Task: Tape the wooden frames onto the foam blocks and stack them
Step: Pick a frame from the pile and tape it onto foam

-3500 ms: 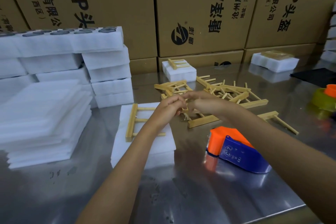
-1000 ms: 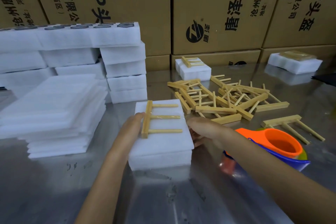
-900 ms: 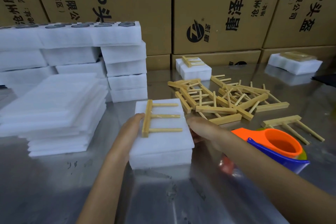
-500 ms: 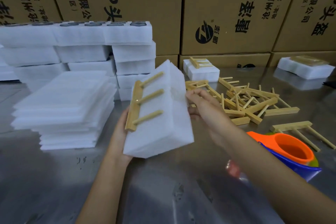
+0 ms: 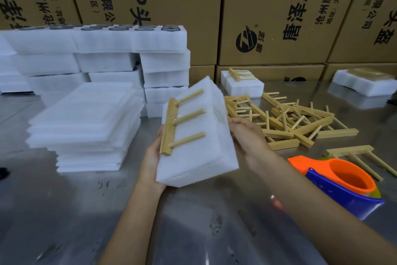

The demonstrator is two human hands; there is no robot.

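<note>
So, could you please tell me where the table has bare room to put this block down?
Bare steel table lies in front of the foam sheets, under the held block, and on toward the tape dispenser. A smaller patch lies between the far right block and the frame pile. The pile itself is crowded.

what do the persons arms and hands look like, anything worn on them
Both forearms are bare right to the frame edge, with no sleeves showing. The left hand and right hand wear no gloves, and no rings, watch or bracelet can be seen.
</note>
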